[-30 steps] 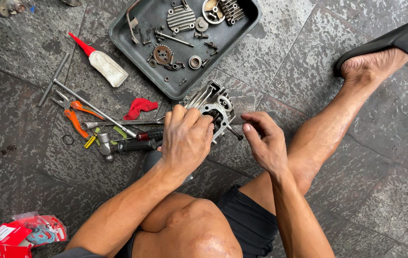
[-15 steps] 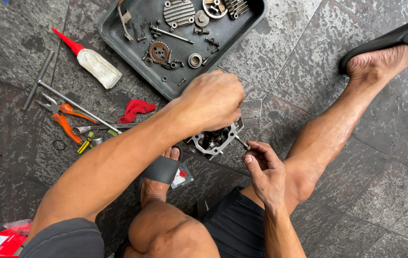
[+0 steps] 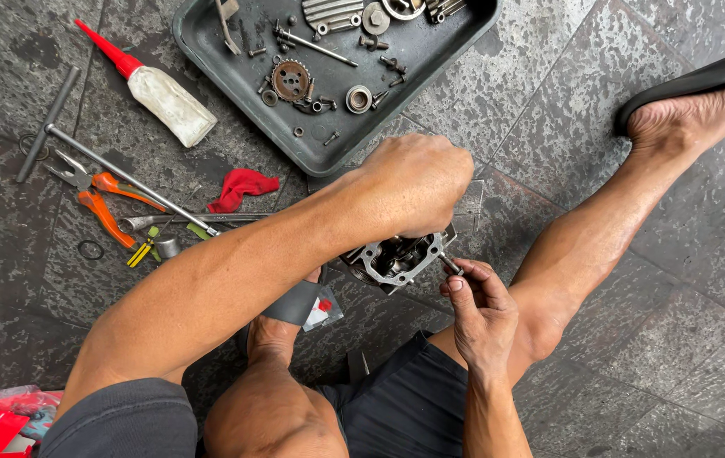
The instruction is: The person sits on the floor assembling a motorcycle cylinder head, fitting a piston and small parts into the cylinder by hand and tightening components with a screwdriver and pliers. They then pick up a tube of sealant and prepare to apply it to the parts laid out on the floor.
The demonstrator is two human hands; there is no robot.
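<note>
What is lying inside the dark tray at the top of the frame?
The dark tray holds loose metal parts: a rusty toothed sprocket, a round bearing, a long bolt, a finned cover and small screws. The picture's top edge cuts off its far end, and the left hand covers its near corner.

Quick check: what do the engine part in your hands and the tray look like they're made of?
Engine part, gripped by the left hand: looks like cast metal, probably aluminium, with a dull pale-grey, rough finish. Tray: dark grey with smooth rounded rims; painted metal or plastic, cannot tell which.
</note>
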